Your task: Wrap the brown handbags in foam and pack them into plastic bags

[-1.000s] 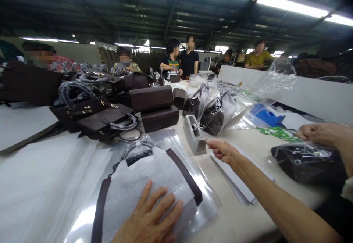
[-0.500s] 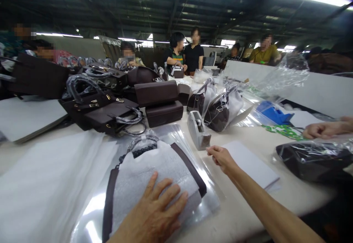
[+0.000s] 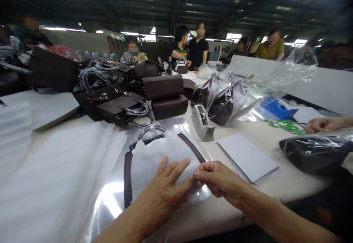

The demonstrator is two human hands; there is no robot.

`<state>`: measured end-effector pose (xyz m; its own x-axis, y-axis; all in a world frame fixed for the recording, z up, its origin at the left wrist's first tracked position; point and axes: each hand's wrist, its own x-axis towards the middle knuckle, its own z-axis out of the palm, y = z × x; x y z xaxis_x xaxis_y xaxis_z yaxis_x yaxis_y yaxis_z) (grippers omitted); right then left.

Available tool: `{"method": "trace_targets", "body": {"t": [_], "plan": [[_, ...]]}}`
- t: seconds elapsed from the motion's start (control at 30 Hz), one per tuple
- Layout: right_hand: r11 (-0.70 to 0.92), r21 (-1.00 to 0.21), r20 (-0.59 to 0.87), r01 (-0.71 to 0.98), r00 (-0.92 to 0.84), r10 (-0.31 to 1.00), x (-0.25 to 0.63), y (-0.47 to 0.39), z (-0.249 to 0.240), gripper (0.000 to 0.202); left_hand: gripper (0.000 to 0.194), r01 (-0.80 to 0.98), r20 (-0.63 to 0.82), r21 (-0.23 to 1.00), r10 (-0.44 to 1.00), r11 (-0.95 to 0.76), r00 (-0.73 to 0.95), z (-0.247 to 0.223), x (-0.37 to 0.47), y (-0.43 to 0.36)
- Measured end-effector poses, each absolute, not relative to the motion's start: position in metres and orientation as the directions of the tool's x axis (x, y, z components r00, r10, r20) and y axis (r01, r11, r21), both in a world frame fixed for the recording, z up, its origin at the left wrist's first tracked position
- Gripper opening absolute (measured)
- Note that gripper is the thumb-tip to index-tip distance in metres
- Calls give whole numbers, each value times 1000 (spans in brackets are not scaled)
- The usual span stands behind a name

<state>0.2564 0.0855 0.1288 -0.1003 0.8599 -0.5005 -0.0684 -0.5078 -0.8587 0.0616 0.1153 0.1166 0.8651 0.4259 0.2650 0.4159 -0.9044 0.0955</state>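
A dark brown handbag [image 3: 128, 178] lies on clear plastic sheets, its front covered by a white foam sheet [image 3: 154, 154]. Its wrapped handle [image 3: 151, 128] points away from me. My left hand [image 3: 168, 188] rests on the foam with its fingers spread. At the bag's right edge, my right hand [image 3: 217, 178] is closed in a pinch, its fingertips close to my left fingers. The pinch holds what seems to be a piece of clear tape, barely visible. A grey tape dispenser [image 3: 202, 123] stands beyond, on the table.
White foam sheets [image 3: 63, 173] are piled at left. Brown handbags [image 3: 110, 103] crowd the back left. White paper sheets [image 3: 248, 156] lie right of my right hand. Another person's hand [image 3: 322, 124] is above a plastic-wrapped bag [image 3: 311, 153]. A blue tape dispenser [image 3: 277, 107] stands behind.
My right hand has moved from the grey dispenser's front end back to the bag's right edge, still pinched. My left hand stays spread on the foam. The view has shifted slightly.
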Motion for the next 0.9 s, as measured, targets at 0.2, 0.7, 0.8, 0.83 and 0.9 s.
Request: {"method": "trace_targets", "body": {"t": [0.2,0.7,0.8,0.83,0.9], "plan": [[-558,-828,-560,53,-23,828,251,91,135,21,29,372,224,47,373,-927,900,109,62,120],[-636,-667,-657,388,97,748,264,38,116,6,24,384,186,127,402,-915,897,122,65,124],[-97,-706,-90,702,48,995,268,31,111,15,26,386,183,125,403,-914,897,122,65,124],[107,-622,142,776,-23,990,269,32,110,21,25,389,181,123,406,-913,896,122,66,124],[374,-347,453,860,-195,870,267,38,105,38,24,394,179,119,410,-911,894,120,66,123]]}}
